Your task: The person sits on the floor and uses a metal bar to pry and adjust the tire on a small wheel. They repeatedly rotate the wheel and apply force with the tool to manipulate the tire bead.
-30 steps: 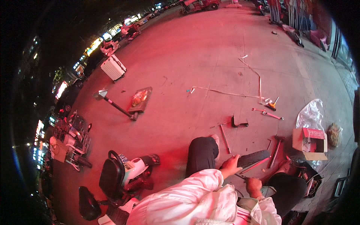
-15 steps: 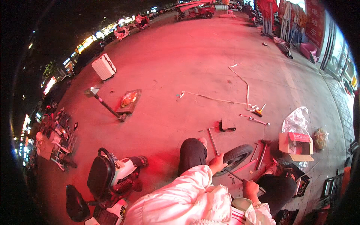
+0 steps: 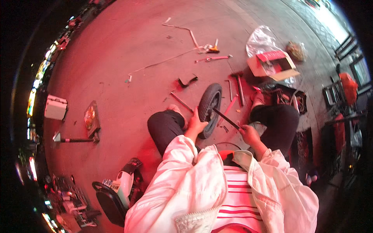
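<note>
Black rubber-tyred wheel (image 3: 206,106) is held tilted between the knees, its near left edge grasped by the left hand (image 3: 197,124). Dark straight bar (image 3: 228,119) is clenched in the right hand (image 3: 250,136), far end at rim; contact can't be told. Bar apparently being positioned; steady wheel, controlled bar angle called for.

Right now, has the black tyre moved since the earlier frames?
Yes: the black tyre has shifted left, away from the hammer, and is tilted more upright.
</note>
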The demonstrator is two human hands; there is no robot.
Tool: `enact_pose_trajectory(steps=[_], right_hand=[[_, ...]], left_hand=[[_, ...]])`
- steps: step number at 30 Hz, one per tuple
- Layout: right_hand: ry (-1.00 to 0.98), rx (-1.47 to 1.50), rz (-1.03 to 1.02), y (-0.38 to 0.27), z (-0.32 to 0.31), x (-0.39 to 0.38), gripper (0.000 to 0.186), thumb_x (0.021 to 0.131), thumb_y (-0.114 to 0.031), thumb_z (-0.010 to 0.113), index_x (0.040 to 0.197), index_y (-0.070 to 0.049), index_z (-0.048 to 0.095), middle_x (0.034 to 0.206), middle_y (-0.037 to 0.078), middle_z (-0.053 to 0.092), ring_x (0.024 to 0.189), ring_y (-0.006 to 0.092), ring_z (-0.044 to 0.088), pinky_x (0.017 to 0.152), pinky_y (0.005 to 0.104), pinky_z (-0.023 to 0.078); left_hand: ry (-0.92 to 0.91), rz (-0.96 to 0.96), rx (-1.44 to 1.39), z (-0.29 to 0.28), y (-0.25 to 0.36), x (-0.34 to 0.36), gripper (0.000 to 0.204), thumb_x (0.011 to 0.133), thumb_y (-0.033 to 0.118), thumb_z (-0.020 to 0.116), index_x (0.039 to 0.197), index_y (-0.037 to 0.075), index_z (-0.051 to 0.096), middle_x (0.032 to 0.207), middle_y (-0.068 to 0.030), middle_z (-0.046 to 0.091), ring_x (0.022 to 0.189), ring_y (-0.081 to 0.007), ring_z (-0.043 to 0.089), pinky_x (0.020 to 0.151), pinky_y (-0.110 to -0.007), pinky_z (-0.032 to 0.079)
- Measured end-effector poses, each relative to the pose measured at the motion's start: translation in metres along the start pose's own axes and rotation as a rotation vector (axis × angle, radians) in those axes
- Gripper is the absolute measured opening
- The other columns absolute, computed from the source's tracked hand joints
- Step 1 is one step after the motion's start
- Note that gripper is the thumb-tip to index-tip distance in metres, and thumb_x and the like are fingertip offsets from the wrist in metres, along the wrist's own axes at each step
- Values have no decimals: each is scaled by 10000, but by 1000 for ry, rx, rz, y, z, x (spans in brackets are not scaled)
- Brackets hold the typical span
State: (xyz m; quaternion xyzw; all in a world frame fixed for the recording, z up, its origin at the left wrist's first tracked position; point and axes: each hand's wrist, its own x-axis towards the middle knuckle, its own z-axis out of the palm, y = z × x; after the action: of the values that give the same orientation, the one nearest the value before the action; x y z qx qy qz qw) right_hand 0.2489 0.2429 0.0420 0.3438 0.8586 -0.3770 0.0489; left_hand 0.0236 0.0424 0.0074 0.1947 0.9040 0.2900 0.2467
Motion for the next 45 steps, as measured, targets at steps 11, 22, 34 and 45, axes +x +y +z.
enact_pose_trajectory(steps=[11, 22, 34, 45], right_hand=[[97, -14, -117, -15, -40, -20, 286, 799, -197, 627, 1073, -122, 659, 882, 162, 664, 843, 389, 630, 719, 464, 508], [-165, -767, -421, -120, -107, 8, 344, 793, -177, 601, 1128, -250, 638, 930, 84, 663, 753, 246, 680, 559, 375, 537], [-314, -900, -627, -219, -99, 62, 196, 677, -241, 731, 866, -190, 737, 877, 46, 708, 844, 204, 694, 609, 342, 544], [-464, -879, -305, -267, -31, 187, 307, 697, -299, 760, 1001, -260, 737, 1007, 8, 713, 903, 186, 690, 710, 361, 554]], left_hand=[[170, 54, -84, 17, 14, 6, 917, 637, 303, 839, 1349, 63, 313, 1166, -247, 593, 1049, -403, 595, 880, -449, 474], [140, -64, 32, 6, 12, 38, 898, 599, 273, 776, 1342, 13, 342, 1144, -268, 598, 1050, -407, 596, 911, -436, 471], [156, -96, 102, 1, 7, 44, 817, 613, 254, 728, 1322, 55, 376, 1083, -269, 618, 1005, -423, 606, 862, -447, 482], [69, -35, 60, -6, 4, 55, 693, 631, 215, 695, 1262, 113, 425, 1007, -226, 652, 943, -424, 626, 837, -463, 486]])
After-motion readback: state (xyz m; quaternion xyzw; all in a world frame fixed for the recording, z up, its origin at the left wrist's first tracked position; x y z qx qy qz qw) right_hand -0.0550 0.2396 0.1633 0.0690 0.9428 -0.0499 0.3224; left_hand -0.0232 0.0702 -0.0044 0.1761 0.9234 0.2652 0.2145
